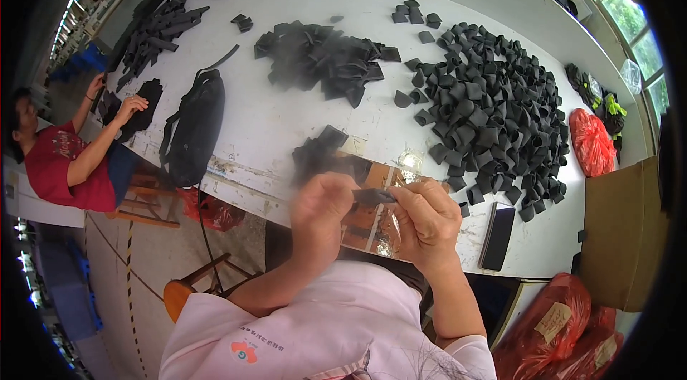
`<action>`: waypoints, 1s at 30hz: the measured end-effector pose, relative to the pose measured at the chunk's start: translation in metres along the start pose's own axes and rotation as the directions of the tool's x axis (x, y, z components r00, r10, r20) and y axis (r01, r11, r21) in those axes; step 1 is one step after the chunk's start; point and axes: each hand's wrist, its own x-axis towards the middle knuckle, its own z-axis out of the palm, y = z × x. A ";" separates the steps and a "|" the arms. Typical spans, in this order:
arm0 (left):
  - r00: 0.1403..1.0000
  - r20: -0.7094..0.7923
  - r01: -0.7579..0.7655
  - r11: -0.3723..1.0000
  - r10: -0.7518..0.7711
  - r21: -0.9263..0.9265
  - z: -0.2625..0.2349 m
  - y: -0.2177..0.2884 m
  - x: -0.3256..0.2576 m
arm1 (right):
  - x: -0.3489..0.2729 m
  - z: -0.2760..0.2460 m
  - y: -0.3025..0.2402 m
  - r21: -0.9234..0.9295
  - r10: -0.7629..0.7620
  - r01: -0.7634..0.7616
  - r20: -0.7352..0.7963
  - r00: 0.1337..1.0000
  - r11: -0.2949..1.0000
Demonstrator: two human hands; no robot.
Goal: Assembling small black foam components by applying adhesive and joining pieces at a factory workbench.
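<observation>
Over the table's front edge, a small dark grey strip of fabric-like material (373,196) stretches between my two hands. My right hand (429,221) pinches its right end between thumb and fingers. My left hand (320,208), slightly blurred, closes at the other end. Beneath them lies a brown board with shiny clear tape (377,176), partly covered by my hands. Just beyond my left hand rests a small stack of flat dark pieces (322,147). To the right spreads a large heap of folded, loop-shaped dark pieces (494,108).
More flat dark pieces (322,58) lie mid-table, and dark strips (161,29) at the far left. A black bag (197,126) sits left, near a seated co-worker (75,165) handling dark material. A phone (497,235), cardboard box (621,230) and red plastic bags (547,323) are at right.
</observation>
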 end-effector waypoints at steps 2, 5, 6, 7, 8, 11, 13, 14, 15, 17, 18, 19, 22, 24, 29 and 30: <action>0.999 0.033 -0.025 0.998 0.024 0.052 -0.002 -0.001 -0.001 | -0.002 0.003 0.005 0.021 -0.021 0.021 0.039 0.999 1.000; 0.994 0.096 -0.057 0.986 0.042 0.158 0.001 0.004 0.000 | -0.006 0.007 0.012 0.044 -0.026 0.025 0.024 0.999 0.999; 0.973 0.198 -0.163 0.954 0.115 0.251 0.001 0.005 0.004 | -0.007 0.007 0.013 0.044 -0.031 0.030 0.025 0.999 0.999; 0.937 0.303 -0.275 0.903 0.174 0.330 0.001 0.008 0.008 | -0.007 0.007 0.014 0.006 -0.046 0.046 0.052 0.998 0.999; 0.927 0.315 -0.345 0.799 0.205 0.493 0.009 0.018 0.012 | -0.008 0.006 0.014 -0.027 -0.061 0.064 0.083 0.995 0.998; 0.842 0.488 -0.517 0.600 0.229 0.610 0.010 0.021 0.023 | -0.003 0.002 0.012 -0.011 -0.039 0.041 0.142 0.989 0.999; 0.809 0.494 -0.585 0.516 0.317 0.626 0.007 0.014 0.024 | -0.007 0.003 0.010 -0.023 -0.062 0.066 0.129 0.990 0.998; 0.797 0.491 -0.599 0.568 0.352 0.565 0.007 0.007 0.022 | -0.010 0.002 0.009 -0.051 -0.069 0.075 0.103 0.992 0.996; 0.784 0.484 -0.613 0.609 0.388 0.504 0.006 0.001 0.020 | -0.009 0.003 0.008 -0.027 -0.086 0.089 0.112 0.990 0.996; 0.781 0.432 -0.623 0.605 0.451 0.496 0.006 -0.005 0.019 | -0.002 -0.002 0.007 -0.020 -0.045 0.048 0.163 0.986 0.999; 0.824 0.400 -0.566 0.627 0.402 0.536 0.002 -0.007 0.021 | 0.004 -0.006 0.012 0.024 -0.004 -0.002 0.240 0.971 1.000; 0.862 0.365 -0.505 0.646 0.351 0.572 -0.006 -0.010 0.024 | 0.009 -0.012 0.016 0.092 0.060 -0.089 0.276 0.959 0.992; 0.956 -0.090 -0.143 0.714 0.278 0.685 -0.053 -0.031 0.053 | 0.021 -0.024 0.041 0.522 0.579 -0.491 -0.006 0.815 0.697; 0.922 -0.099 -0.095 0.465 0.375 0.880 -0.090 -0.044 0.088 | 0.019 -0.018 0.051 0.437 0.669 -0.565 -0.122 0.733 0.699; 0.955 0.115 -0.120 0.003 0.272 0.993 -0.120 -0.076 0.140 | -0.038 0.008 0.032 0.465 0.731 -0.764 0.304 0.612 0.446; 0.983 0.109 -0.113 0.014 0.151 0.994 -0.120 -0.078 0.144 | -0.043 0.011 0.027 0.453 0.712 -0.771 0.342 0.613 0.447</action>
